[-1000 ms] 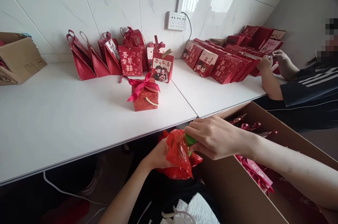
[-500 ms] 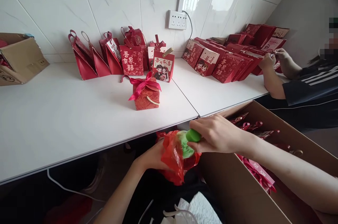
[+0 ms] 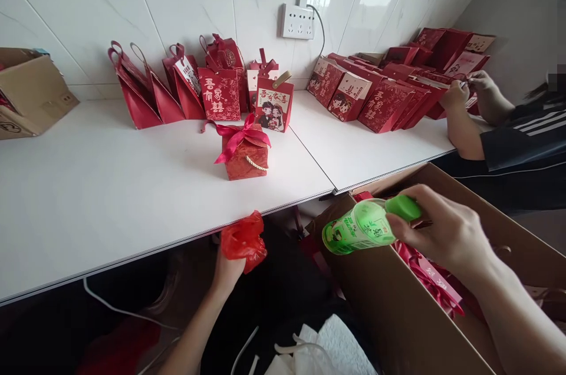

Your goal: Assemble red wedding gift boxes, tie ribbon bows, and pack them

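A green drink bottle (image 3: pixel 354 227) lies tilted sideways in the air over the near edge of a big cardboard box. Its bright green cap is gripped by the fingers of my right hand (image 3: pixel 446 233). Below the counter's front edge, my left hand (image 3: pixel 227 272) is closed around a crumpled red plastic bag (image 3: pixel 245 240). Hand and bag are apart from the bottle. Beyond them on the counter stands a small red gift box (image 3: pixel 246 157) with a pink ribbon bow and a gold cord handle.
Red gift bags (image 3: pixel 221 92) line the white counter (image 3: pixel 132 198) by the wall; more are heaped at right (image 3: pixel 384 101), near a co-worker's hands (image 3: pixel 464 92). The open cardboard box (image 3: pixel 375 304) holds red items. Another carton (image 3: pixel 35 92) sits far left. White tissue (image 3: pixel 322 345) lies below me.
The bottle has come out of the red bag and moved right in my right hand. My left hand, with the crumpled bag, has shifted left.
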A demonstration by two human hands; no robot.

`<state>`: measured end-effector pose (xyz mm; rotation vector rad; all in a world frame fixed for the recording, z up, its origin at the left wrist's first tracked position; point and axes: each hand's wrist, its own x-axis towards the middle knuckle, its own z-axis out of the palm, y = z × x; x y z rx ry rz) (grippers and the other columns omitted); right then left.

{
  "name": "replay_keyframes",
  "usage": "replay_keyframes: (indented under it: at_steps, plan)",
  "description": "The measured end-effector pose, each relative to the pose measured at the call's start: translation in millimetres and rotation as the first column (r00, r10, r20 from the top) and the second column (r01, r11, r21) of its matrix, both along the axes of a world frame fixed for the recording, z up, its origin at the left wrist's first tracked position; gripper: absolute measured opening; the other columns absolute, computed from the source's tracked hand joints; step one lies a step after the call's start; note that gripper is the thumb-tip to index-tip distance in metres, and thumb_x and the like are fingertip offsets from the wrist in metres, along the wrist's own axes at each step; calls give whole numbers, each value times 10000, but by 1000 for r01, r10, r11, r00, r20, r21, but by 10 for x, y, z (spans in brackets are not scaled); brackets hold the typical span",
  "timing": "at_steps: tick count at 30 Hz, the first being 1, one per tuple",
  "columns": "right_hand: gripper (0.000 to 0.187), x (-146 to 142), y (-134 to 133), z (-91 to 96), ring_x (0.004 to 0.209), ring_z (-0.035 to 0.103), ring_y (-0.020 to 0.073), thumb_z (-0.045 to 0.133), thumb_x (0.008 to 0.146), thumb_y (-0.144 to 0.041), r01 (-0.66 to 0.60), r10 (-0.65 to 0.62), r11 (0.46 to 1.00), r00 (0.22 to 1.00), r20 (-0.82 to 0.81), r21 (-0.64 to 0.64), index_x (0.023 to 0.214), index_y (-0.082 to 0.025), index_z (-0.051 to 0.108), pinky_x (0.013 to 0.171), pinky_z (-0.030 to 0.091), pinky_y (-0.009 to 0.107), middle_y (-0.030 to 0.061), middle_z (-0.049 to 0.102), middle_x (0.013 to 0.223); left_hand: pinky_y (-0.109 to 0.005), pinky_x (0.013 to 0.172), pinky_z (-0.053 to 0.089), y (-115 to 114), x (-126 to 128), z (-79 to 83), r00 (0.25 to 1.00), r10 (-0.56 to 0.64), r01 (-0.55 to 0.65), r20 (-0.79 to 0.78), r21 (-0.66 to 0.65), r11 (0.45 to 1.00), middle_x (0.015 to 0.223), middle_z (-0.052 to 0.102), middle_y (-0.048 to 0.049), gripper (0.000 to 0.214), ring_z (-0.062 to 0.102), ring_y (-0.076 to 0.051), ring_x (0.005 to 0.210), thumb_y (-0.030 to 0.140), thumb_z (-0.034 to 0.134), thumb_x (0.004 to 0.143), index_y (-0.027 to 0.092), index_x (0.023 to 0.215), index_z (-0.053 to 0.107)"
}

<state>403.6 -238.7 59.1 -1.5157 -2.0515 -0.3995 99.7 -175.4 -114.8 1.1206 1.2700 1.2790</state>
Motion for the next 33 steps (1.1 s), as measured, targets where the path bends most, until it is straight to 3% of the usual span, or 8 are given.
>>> replay_keyframes:
  at_steps: [4, 8, 14, 18, 20, 24, 29, 33]
  plan:
    - [143, -24, -19, -229, 407, 541, 99, 534, 855, -336, 24, -28, 997, 998, -61, -72, 801, -205, 515, 411, 427, 200, -32, 569, 564, -295, 606, 541, -94, 196, -7, 980, 3, 18, 197, -108, 994, 737, 639, 8, 304, 627, -158, 643, 397, 709, 641, 197, 791, 535]
    - [148, -116, -40, -293, 421, 534, 89, 525, 863, -336, 20, -32, 994, 993, -112, -108, 813, -198, 509, 428, 438, 187, -20, 582, 592, -303, 620, 544, -151, 357, 74, 939, -8, 77, 344, -188, 979, 724, 639, 21, 331, 634, -156, 646, 441, 700, 652, 219, 842, 544]
    - [171, -326, 15, -335, 422, 476, 92, 502, 864, -354, -38, 40, 999, 995, -90, 27, 798, -197, 488, 414, 405, 192, -21, 533, 558, -379, 684, 563, -118, 580, 285, 812, -87, 329, 577, -330, 885, 866, 700, -76, 533, 677, -231, 768, 672, 478, 746, 181, 886, 632]
    - [193, -375, 53, -384, 425, 481, 92, 498, 877, -366, -72, 72, 997, 994, -78, 4, 806, -187, 489, 414, 402, 189, -19, 519, 568, -340, 634, 560, -159, 607, 228, 798, -101, 406, 595, -405, 819, 815, 701, -61, 492, 670, -205, 683, 608, 715, 596, 177, 810, 611]
    - [187, -358, 49, -429, 439, 497, 90, 490, 894, -360, -79, 73, 995, 994, -83, -67, 849, -178, 497, 427, 416, 185, -11, 536, 614, -366, 619, 560, -182, 543, 156, 831, -144, 378, 537, -356, 854, 954, 700, -74, 507, 671, -205, 679, 603, 716, 598, 198, 879, 597]
    - [187, -301, 45, -670, 500, 539, 97, 470, 919, -332, -57, 38, 977, 995, -94, -207, 972, -155, 499, 462, 442, 192, 23, 566, 749, -360, 566, 541, -171, 338, -1, 985, -132, 142, 111, -81, 987, 1012, 652, -69, 325, 609, -150, 586, 525, 527, 783, 201, 795, 528]
    - [132, -351, 163, -1340, 624, 611, 145, 505, 900, -271, 11, 7, 905, 999, 42, -425, 947, -148, 516, 495, 437, 222, 52, 588, 838, -412, 846, 475, -199, 185, -151, 982, 27, -6, -186, 111, 994, 910, 553, -57, 137, 569, -229, 897, 334, 529, 769, 199, 779, 545]
    - [101, -525, 293, -1877, 545, 593, 121, 602, 853, -188, 17, 38, 875, 994, 103, -484, 882, -98, 566, 455, 417, 211, 39, 604, 766, -522, 940, 371, -350, 139, -243, 917, -27, 125, -399, 221, 967, 1063, 554, -118, 390, 521, -322, 1025, 415, 613, 650, 178, 958, 619]
